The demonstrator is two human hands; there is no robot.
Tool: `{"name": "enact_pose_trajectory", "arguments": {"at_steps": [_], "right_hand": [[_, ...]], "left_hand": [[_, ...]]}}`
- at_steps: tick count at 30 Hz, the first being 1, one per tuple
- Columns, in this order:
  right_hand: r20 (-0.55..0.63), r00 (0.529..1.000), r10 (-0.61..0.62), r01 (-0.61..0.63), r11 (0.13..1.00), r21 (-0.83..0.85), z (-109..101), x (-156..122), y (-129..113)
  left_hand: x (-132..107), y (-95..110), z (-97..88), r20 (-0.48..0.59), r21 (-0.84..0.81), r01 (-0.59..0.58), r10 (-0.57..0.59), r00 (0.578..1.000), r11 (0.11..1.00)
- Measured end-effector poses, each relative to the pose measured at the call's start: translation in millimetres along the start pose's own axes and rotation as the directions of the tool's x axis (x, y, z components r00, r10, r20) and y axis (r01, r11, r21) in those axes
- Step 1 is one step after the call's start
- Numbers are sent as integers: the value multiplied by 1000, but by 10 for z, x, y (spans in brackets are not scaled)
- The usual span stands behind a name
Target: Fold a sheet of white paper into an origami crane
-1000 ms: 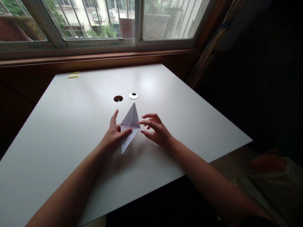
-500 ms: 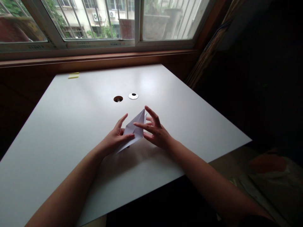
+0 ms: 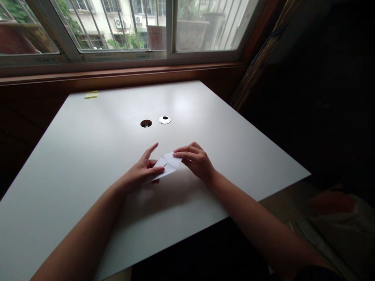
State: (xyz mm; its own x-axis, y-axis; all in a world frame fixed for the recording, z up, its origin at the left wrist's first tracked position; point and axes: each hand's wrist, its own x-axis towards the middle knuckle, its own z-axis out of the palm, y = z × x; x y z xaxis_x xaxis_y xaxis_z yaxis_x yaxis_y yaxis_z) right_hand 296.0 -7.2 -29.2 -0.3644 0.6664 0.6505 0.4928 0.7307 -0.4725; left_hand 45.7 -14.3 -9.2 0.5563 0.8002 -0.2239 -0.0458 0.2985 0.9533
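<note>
A small piece of folded white paper (image 3: 169, 163) is held above the table between both hands. My left hand (image 3: 145, 168) grips its left end, thumb on top and fingers underneath, with the index finger raised free. At the paper's upper right, my right hand (image 3: 197, 158) is closed on the edge, its fingers lying over the top. The right hand's thumb and the paper's underside are mostly hidden.
The white table (image 3: 117, 132) has a round cable hole (image 3: 146, 123) with a round cover (image 3: 164, 120) beside it. Yellow sticky notes (image 3: 91, 95) lie near the far left corner. Behind the table is a barred window (image 3: 123, 27).
My right hand has gone from spread fingers beside the paper to a closed grip on its upper right. The paper's raised point has come down and it looks flatter. My left hand stays put.
</note>
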Motion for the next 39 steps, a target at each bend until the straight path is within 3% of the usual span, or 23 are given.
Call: {"name": "enact_pose_trajectory", "arguments": {"at_steps": [5,7,12,16,22,28,31,35,39], "right_hand": [[-86,993,84,-92,991,-99,-23,-14,19],[-92,991,102,-112,987,-114,-23,-12,17],[-124,983,132,-144,985,-96,-2,-24,33],[-139,972,190,-189,982,17,22,-46,59],[21,925,379,-369,886,282,21,-52,57],[182,856,485,-510,729,456,20,-39,79],[191,844,502,-523,687,505,31,-48,110],[117,865,488,-485,755,441,22,-47,118],[-38,942,333,-317,923,219,-22,-12,51]], "left_hand": [[54,-26,-73,-93,-198,-12,-6,996,980],[91,-46,-105,-156,-223,-68,34,987,973],[139,-75,-147,-330,-240,-284,197,923,928],[121,-71,-124,-391,-147,-389,308,867,909],[134,-110,-129,-373,-63,-335,289,881,940],[151,-129,-153,-417,-52,-294,246,875,954],[138,-119,-150,-430,-45,-267,222,875,963],[124,-119,-154,-424,-41,-233,194,885,972],[126,-128,-155,-441,-25,-206,174,881,978]]}}
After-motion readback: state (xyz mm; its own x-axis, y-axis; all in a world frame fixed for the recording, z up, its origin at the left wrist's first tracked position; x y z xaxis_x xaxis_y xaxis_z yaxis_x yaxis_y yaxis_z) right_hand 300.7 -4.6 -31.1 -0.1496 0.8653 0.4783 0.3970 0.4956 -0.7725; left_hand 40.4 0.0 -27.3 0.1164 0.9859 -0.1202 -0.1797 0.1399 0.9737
